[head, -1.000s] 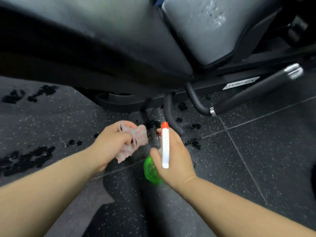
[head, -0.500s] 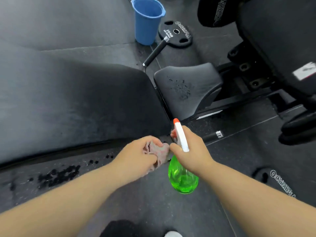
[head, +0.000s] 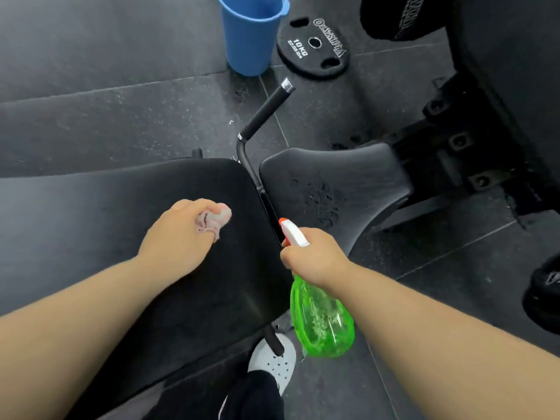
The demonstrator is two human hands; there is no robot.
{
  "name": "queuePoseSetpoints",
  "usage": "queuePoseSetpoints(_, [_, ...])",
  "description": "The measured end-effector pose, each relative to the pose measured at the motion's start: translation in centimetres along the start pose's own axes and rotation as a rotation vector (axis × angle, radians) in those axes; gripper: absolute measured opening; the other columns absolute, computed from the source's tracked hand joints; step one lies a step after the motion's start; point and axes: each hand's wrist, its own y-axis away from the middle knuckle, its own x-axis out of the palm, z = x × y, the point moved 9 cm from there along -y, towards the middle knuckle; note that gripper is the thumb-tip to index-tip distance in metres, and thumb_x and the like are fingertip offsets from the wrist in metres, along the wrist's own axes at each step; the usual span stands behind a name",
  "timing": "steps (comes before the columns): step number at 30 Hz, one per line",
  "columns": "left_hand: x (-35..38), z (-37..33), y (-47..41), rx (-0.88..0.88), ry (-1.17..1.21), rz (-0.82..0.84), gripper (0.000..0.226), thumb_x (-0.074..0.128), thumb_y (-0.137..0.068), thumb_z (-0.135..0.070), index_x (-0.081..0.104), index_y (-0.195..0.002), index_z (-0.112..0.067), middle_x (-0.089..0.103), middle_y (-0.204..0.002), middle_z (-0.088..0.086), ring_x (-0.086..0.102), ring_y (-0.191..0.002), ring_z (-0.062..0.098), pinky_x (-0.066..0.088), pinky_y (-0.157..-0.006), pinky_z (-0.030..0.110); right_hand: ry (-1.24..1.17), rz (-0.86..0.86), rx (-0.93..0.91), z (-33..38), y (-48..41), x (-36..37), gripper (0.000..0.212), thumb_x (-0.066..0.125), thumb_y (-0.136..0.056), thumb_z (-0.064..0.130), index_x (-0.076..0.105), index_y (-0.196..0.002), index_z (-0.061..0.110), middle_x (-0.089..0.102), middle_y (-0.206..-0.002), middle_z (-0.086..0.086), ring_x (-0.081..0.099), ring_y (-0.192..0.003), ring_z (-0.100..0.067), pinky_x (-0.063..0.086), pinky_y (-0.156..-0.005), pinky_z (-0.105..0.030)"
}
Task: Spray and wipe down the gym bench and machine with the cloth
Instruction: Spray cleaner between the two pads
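Black speckled rubber floor (head: 91, 101) lies under everything. The gym bench's long back pad (head: 91, 213) fills the left. Its smaller seat pad (head: 348, 177), beaded with droplets, sits just right of it, with the dark machine (head: 500, 86) beyond. A blue bucket (head: 248, 37) stands beside a weight plate (head: 312, 47). The hands are apart: the right hand (head: 315, 256) grips a green spray bottle (head: 321, 319) by its neck, and the left hand (head: 178, 234) clutches a bunched pink cloth (head: 216, 218) over the back pad; I cannot tell whether it touches.

Green spray bottle (head: 321, 316) (orange-tipped), pink cloth (head: 213, 219), blue bucket (head: 250, 37).
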Motion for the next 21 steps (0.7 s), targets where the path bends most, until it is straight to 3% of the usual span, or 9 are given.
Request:
queuePoseSetpoints(5, [-1.3,0.9,-4.9,-0.032,0.013,-0.039,0.032,0.058,-0.089,-0.017,0.062,-0.116,-0.033,0.055,-0.124,-0.005,0.053,-0.113,0.022,0.042,-0.095,0.037,0.087,0.086,0.049,2.9,-5.8,0.4,0.021,0.055,-0.075,0.015,0.064,-0.09,0.003,0.058,-0.073,-0.005,0.054,-0.067,-0.024,0.041,-0.062,-0.029])
queuePoseSetpoints(10, [-2.2,1.4,-8.5,0.036,-0.002,0.076,0.032,0.061,-0.087,-0.017,0.062,-0.112,-0.038,0.057,-0.12,-0.011,0.053,-0.11,0.015,0.04,-0.093,0.03,0.179,0.141,0.163,4.1,-9.2,1.6,0.032,0.052,-0.081,0.019,0.064,-0.11,0.015,0.059,-0.089,-0.006,0.052,-0.069,-0.022,0.038,-0.058,-0.025])
queuePoseSetpoints(14, [-2.7,1.8,-9.5,0.098,-0.038,0.169,0.033,0.063,-0.086,-0.017,0.059,-0.106,-0.043,0.057,-0.116,-0.013,0.052,-0.107,0.012,0.037,-0.089,0.026,0.357,0.253,0.269,2.8,-8.9,3.4,0.058,0.044,-0.085,0.021,0.047,-0.143,0.024,0.057,-0.124,-0.01,0.056,-0.1,-0.029,0.044,-0.083,-0.029])
queuePoseSetpoints(17, [-2.1,2.1,-9.9,0.146,-0.092,0.262,0.035,0.064,-0.085,-0.018,0.06,-0.109,-0.042,0.056,-0.114,-0.016,0.052,-0.111,0.012,0.041,-0.094,0.031,0.501,0.394,0.378,0.9,-6.7,4.7,0.064,0.042,-0.088,0.013,0.037,-0.151,0.023,0.048,-0.141,-0.015,0.052,-0.12,-0.036,0.043,-0.087,-0.033])
queuePoseSetpoints(19, [-1.6,1.6,-10.3,0.181,-0.082,0.298,0.034,0.064,-0.085,-0.017,0.06,-0.108,-0.042,0.055,-0.111,-0.016,0.053,-0.109,0.013,0.043,-0.094,0.034,0.508,0.445,0.436,0.2,-5.1,4.7,0.064,0.047,-0.09,0.005,0.034,-0.151,0.016,0.047,-0.145,-0.015,0.052,-0.124,-0.035,0.046,-0.093,-0.034])
queuePoseSetpoints(21, [-1.2,1.1,-10.7,0.199,-0.063,0.303,0.034,0.064,-0.084,-0.016,0.061,-0.107,-0.04,0.054,-0.109,-0.014,0.053,-0.105,0.014,0.043,-0.091,0.032,0.429,0.412,0.474,0.0,-4.5,4.1,0.063,0.047,-0.089,0.008,0.037,-0.151,0.018,0.052,-0.138,-0.014,0.056,-0.116,-0.032,0.047,-0.087,-0.03])
